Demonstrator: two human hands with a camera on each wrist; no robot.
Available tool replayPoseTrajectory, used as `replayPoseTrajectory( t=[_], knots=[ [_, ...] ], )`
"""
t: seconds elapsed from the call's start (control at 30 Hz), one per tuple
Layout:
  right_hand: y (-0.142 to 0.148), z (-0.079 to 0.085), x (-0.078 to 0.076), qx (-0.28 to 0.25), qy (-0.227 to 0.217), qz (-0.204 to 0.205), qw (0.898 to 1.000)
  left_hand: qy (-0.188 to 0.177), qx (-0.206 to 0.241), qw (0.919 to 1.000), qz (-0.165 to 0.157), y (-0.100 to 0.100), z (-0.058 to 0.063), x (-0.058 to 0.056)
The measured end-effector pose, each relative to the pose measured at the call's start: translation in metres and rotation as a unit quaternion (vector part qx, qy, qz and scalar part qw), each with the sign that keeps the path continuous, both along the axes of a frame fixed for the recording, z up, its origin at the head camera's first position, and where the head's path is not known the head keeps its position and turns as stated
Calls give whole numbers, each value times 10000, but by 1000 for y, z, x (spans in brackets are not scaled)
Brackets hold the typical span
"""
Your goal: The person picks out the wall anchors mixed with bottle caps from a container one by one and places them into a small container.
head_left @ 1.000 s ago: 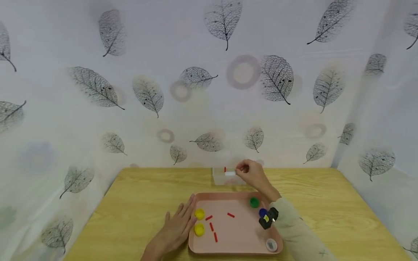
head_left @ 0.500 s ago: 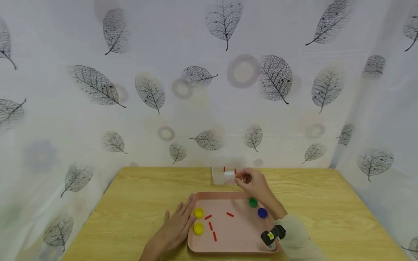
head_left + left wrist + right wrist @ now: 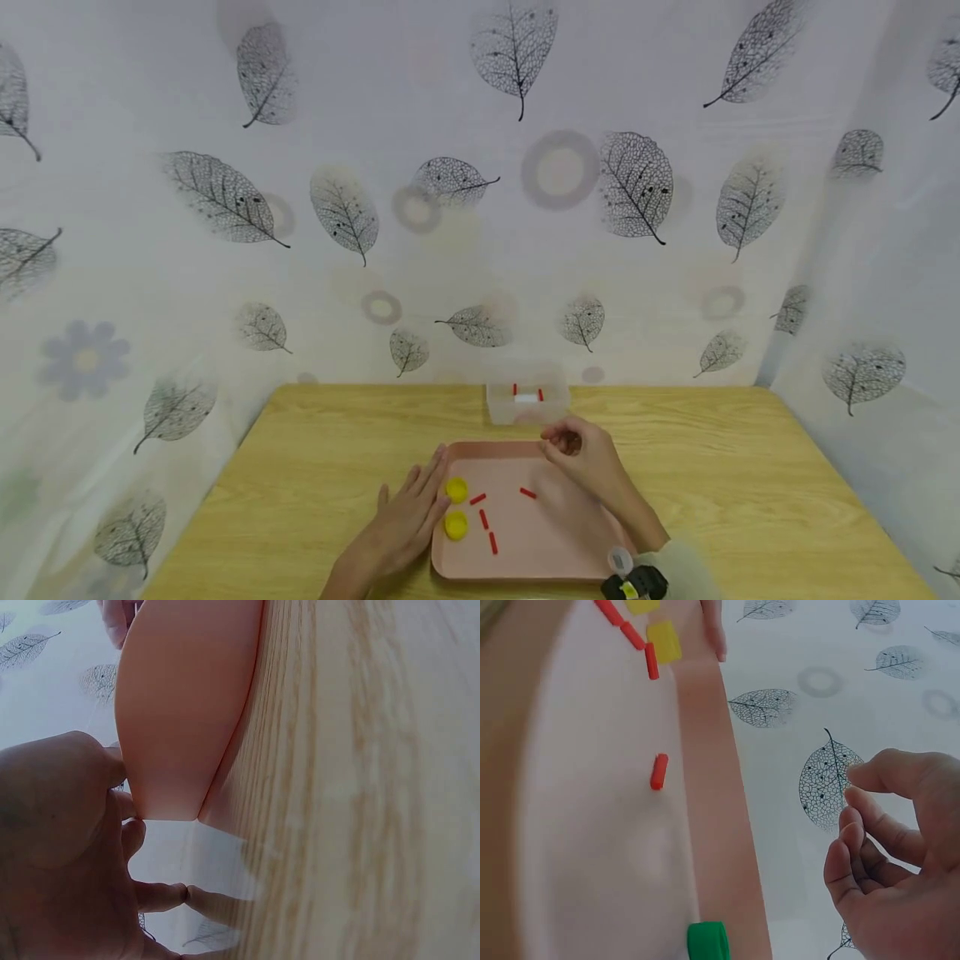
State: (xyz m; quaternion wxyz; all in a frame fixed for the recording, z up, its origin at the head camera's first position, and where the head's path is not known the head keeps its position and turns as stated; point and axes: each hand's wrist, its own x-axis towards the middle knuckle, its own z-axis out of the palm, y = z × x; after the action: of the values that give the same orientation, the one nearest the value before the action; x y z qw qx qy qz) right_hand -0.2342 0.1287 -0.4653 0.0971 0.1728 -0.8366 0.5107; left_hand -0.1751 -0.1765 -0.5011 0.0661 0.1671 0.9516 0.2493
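The tabletop (image 3: 322, 442) bears the tray (image 3: 555, 550) and, at its back edge, the box (image 3: 499, 413). Against the tray's left edge rests the left hand (image 3: 405, 518), grip unclosed, fingers straight; near the tray's back edge hangs the right hand (image 3: 591, 462), grip loosely curled (holding nothing). Two yellow caps (image 3: 456, 526) sit inside the left edge, three red sticks (image 3: 483, 520) near them, a fourth nearer the middle.

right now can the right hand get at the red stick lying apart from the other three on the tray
Probably yes: the right hand looks empty and hovers near the far rim of the tray, and nothing visible stands between it and that red stick.
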Motion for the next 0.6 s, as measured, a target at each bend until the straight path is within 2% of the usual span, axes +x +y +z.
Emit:
replayPoseTrajectory(
  t=[0.1,0.17,0.33,0.4,0.6],
  knots=[
    [-1,-5,7,-10,-117,-53,9999,49,26,10000,-21,0,-1,1],
    [-2,-10,9,102,-3,-63,9999,99,53,9999,-22,-1,-1,2],
    [-4,-24,9,577,839,-117,9947,188,55,9998,-31,-3,-1,1],
    [-4,-29,8,664,1021,-143,9925,207,38,9998,-44,-3,-2,1],
    [-5,-46,16,363,287,188,9988,199,58,9998,-76,-3,-5,1]
  ],
)
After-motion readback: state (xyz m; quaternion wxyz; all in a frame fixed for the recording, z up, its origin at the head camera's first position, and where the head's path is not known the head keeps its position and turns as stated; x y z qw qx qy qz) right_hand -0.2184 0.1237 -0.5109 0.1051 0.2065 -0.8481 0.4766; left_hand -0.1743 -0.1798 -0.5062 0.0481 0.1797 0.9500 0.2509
